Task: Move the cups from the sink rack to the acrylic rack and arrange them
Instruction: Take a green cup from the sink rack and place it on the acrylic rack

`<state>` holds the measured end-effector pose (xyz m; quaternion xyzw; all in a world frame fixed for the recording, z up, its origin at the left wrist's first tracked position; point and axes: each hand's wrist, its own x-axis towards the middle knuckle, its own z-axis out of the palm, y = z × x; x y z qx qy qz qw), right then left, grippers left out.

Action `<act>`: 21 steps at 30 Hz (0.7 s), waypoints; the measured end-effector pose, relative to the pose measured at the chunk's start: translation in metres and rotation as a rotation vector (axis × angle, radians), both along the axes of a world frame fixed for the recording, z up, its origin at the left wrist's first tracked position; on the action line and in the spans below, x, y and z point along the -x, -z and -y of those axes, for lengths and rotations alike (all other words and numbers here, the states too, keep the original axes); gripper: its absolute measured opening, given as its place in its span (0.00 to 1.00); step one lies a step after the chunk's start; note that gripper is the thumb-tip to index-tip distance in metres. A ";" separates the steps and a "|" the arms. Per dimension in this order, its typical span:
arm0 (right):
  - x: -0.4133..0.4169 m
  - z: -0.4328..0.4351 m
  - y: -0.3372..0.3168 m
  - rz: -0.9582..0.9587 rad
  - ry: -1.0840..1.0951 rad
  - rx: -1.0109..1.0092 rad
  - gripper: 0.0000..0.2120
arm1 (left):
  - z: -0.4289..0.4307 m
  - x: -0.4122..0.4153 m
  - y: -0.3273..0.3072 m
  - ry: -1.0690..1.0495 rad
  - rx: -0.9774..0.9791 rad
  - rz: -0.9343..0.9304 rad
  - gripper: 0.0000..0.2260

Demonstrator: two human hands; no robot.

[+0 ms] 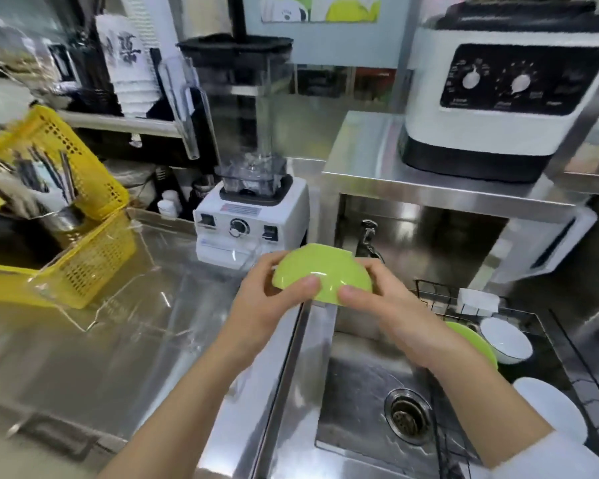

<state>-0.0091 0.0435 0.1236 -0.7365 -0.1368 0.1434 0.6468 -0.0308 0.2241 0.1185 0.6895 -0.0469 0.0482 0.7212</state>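
Head view: steel table (pixel 83 357) w/ sink (pixel 360 392); above sink, left hand (pixel 263 302) & right hand (pixel 391 305) fingers (pixel 308 283) grip green cup (pixel 320 271).

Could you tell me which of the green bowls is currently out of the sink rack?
The green bowl held upside down in both hands, left hand and right hand, above the sink edge. The other green bowl sits in the sink rack beside a white bowl.

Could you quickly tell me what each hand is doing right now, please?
Left hand: closed on the green bowl, gripping its left side.
Right hand: closed on the same green bowl, gripping its right side.
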 end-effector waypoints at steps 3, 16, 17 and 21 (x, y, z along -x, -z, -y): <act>-0.008 -0.033 -0.013 0.115 -0.050 -0.008 0.34 | -0.039 0.002 -0.010 -0.004 -0.036 0.100 0.26; -0.057 -0.193 -0.024 0.338 -0.304 0.216 0.41 | -0.217 -0.008 -0.010 -0.036 -0.368 0.037 0.40; -0.060 -0.204 -0.021 0.349 -0.313 0.230 0.42 | -0.227 -0.010 -0.009 -0.037 -0.388 0.025 0.39; -0.073 -0.240 -0.005 0.364 -0.305 0.247 0.42 | -0.264 -0.023 -0.003 -0.059 -0.515 0.006 0.37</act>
